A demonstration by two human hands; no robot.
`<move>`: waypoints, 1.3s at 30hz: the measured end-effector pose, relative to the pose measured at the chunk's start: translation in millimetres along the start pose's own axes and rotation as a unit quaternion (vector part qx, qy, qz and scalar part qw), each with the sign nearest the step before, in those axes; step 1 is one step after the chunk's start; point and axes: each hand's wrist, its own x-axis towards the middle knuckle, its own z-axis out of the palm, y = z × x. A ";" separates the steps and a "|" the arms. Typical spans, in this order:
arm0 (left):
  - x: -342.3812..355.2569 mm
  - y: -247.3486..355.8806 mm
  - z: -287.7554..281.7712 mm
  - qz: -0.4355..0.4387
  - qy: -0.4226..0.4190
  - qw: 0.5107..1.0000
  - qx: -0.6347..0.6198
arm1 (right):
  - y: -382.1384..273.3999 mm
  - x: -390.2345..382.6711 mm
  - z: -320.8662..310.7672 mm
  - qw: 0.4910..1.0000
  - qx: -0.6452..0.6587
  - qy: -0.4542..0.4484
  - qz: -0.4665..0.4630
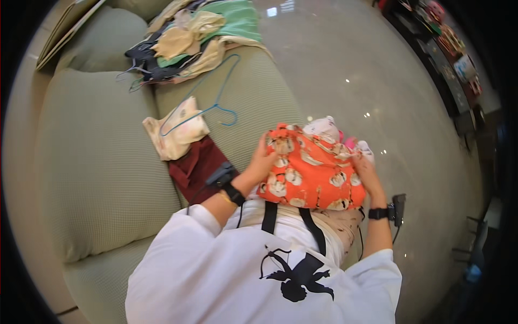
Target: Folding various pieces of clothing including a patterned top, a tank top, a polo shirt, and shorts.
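Note:
An orange garment [324, 175] with a pale floral print lies folded into a bundle over my lap; what kind of garment it is, I cannot tell. My left hand [264, 162] grips its left edge, thumb on top and fingers partly hidden behind. At the opposite edge, my right hand [367, 171] is closed on the gathered cloth. Pale printed cloth [322, 128] and a bit of pink show just beyond the bundle. To the left, on the sofa, are a folded dark red garment [198, 164] and a cream folded garment [175, 129] partly over it.
A blue clothes hanger [217, 106] lies on the green-grey sofa [102, 162], overlapping the cream garment. Farther off, a pile of mixed clothes [189, 40] with hangers covers the sofa's far seat. Shiny grey floor [345, 70] stretches right toward a dark cabinet [431, 59] bearing small items.

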 end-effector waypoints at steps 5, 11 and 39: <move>-7.1 16.5 -11.0 -0.087 0.018 0.995 -0.040 | -23.3 1.1 32.8 0.987 0.148 -0.064 0.019; -9.4 18.0 18.5 0.011 -0.064 0.995 0.073 | -21.9 -58.8 17.9 0.911 0.409 -0.024 0.036; 104.1 104.0 -141.2 0.129 0.206 0.938 -0.248 | -17.3 -76.9 32.5 0.880 0.459 -0.020 0.116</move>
